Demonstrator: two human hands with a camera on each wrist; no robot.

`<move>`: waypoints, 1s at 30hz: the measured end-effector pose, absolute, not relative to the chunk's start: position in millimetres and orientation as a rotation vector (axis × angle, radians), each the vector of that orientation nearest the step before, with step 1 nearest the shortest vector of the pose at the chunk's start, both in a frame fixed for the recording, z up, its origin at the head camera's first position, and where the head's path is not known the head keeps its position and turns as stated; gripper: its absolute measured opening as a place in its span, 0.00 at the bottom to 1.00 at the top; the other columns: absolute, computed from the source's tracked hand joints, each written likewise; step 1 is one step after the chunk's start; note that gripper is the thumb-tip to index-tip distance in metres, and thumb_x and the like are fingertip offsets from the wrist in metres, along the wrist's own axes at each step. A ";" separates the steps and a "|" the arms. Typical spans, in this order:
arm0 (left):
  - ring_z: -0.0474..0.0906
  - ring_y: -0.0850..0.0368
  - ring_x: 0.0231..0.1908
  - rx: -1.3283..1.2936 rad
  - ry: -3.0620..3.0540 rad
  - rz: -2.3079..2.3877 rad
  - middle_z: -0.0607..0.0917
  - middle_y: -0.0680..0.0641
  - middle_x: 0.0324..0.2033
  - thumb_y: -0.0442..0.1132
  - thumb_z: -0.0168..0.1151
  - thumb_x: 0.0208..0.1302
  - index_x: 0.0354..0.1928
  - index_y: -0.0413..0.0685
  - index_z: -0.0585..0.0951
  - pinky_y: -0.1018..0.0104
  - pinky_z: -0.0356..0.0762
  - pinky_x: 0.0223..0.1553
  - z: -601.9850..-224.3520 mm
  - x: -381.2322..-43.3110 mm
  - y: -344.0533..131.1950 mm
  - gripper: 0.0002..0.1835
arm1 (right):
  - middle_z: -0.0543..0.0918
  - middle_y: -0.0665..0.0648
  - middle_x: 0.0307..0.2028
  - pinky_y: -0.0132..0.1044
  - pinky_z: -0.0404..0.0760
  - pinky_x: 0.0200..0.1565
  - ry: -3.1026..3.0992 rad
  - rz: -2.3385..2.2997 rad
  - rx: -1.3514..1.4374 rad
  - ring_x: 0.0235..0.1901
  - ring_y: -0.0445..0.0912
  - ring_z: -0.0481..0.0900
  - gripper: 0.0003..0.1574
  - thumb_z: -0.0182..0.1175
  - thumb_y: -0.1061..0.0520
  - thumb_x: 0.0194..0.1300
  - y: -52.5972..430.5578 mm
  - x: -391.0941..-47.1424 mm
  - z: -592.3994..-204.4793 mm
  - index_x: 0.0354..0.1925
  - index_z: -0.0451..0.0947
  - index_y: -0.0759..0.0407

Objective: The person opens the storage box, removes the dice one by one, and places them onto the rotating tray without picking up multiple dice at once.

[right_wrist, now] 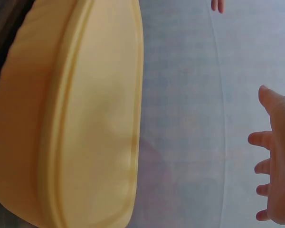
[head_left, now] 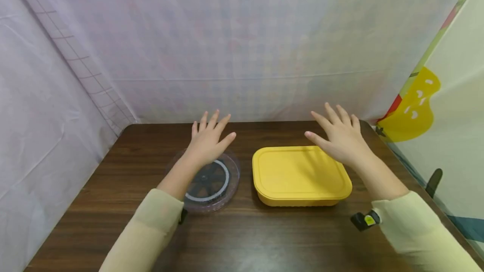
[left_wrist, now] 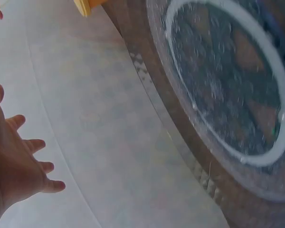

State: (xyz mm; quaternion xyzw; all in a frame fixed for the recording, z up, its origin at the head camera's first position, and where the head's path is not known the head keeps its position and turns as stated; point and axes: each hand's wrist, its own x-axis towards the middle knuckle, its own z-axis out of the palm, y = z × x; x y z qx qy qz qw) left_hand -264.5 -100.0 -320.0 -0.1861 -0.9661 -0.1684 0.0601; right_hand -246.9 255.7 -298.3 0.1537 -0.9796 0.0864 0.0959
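Observation:
My left hand [head_left: 206,144] hovers with spread fingers above a round clear plastic container [head_left: 233,179], which has a pale ring and dark spoke-like shapes inside. The forearm covers part of that container in the head view; the left wrist view shows its ring [left_wrist: 284,95] up close. Over the right side of a yellow lidded box [head_left: 291,173] my right hand [head_left: 342,137] is held, fingers spread and holding nothing. The lid lies flat on the box, and the hand's shadow falls on it. In the right wrist view the yellow box [right_wrist: 99,114] fills the left half.
Both containers stand on a dark wooden table [head_left: 227,238]. A pale checked curtain [head_left: 242,45] hangs behind the far table edge, with white sheets on the left and right sides. Black straps are on both wrists.

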 end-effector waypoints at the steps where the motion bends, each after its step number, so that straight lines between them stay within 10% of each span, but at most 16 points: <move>1: 0.24 0.43 0.71 -0.573 -2.918 -0.523 0.39 0.45 0.74 0.66 0.34 0.71 0.76 0.64 0.47 0.36 0.25 0.65 -321.3 -262.2 -98.7 0.36 | 0.37 0.66 0.74 0.70 0.29 0.61 -2.898 0.258 0.456 0.70 0.64 0.30 0.48 0.40 0.27 0.68 255.8 -244.1 -299.4 0.75 0.49 0.52; 30: 0.34 0.47 0.72 -0.688 -2.722 -1.082 0.45 0.47 0.74 0.66 0.39 0.69 0.76 0.59 0.49 0.35 0.36 0.65 -365.5 -213.8 -80.9 0.38 | 0.49 0.64 0.73 0.71 0.39 0.60 -2.676 0.622 0.517 0.70 0.63 0.43 0.38 0.57 0.45 0.68 288.5 -185.4 -356.4 0.71 0.60 0.54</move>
